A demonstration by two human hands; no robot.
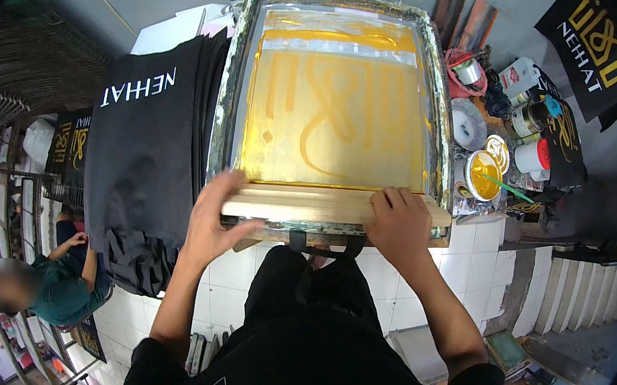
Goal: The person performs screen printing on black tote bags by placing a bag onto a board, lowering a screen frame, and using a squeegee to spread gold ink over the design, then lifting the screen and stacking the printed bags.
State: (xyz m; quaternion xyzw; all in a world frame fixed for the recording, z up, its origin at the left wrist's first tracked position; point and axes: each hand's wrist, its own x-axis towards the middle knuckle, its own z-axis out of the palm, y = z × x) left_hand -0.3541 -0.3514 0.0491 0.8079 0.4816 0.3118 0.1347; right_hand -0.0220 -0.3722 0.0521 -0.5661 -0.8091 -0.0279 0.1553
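A long wooden squeegee (307,204) lies across the near end of a screen printing frame (226,99). My left hand (214,216) holds its left end, fingers over the far side and thumb along the near side. Toward the right end, my right hand (400,222) is closed over the wood with its knuckles up. Gold ink coats the mesh (347,121), where a curved lettering design shows through. A thicker band of gold ink (334,37) runs across the far end. Black straps (325,246) hang out below the frame's near edge.
A stack of black tote bags (140,135) lies left of the frame. To the right stand a tub of gold ink (484,176) with a green stick (514,191), a red-lidded container (533,156) and several cans. Another person (66,283) sits at the lower left.
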